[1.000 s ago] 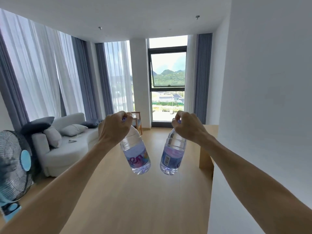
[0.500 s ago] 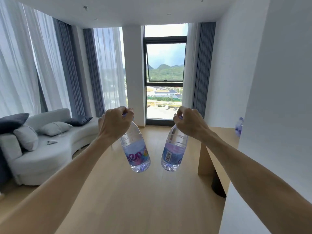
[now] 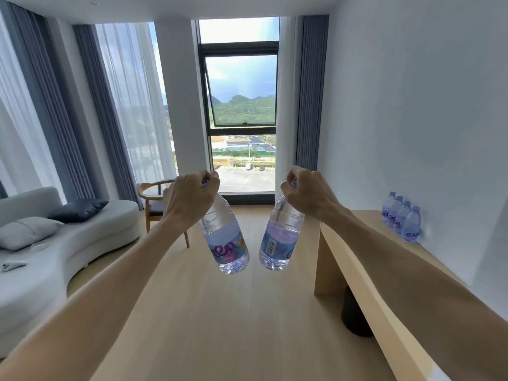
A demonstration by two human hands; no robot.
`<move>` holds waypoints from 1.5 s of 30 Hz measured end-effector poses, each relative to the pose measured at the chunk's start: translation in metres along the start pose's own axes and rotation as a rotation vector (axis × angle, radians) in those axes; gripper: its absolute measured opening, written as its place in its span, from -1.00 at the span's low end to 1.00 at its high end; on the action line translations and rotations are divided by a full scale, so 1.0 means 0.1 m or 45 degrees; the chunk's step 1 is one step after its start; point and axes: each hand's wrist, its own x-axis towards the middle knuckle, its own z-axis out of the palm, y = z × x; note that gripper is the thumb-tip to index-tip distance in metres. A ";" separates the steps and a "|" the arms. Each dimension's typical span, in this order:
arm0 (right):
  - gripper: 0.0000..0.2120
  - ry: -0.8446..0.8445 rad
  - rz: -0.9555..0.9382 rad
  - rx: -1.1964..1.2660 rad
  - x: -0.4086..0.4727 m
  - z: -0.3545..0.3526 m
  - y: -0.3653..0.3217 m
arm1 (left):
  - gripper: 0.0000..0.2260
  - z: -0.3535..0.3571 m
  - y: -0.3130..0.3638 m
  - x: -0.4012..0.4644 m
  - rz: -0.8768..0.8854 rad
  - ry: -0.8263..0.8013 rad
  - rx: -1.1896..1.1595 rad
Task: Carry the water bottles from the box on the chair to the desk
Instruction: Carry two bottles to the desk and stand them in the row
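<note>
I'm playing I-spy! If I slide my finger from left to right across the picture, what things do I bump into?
Sofa → wooden chair → left hand's bottle → right hand's bottle → desk → row of bottles by the wall.

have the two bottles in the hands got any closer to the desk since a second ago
Yes. The left-hand bottle and right-hand bottle were short of the desk a second ago; now the right one hangs beside its near end, so both were carried forward.
</note>
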 end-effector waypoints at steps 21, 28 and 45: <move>-0.89 0.062 0.204 -0.089 2.50 1.00 2.79 | -0.62 3.33 -0.32 2.55 0.125 -0.196 -0.148; -0.86 0.050 0.378 -0.236 2.96 1.11 3.78 | -0.65 4.61 -0.09 3.15 0.222 -0.266 -0.265; -0.84 0.349 0.936 -0.481 3.01 0.49 5.90 | -0.66 7.58 1.46 3.98 0.565 -0.732 -0.771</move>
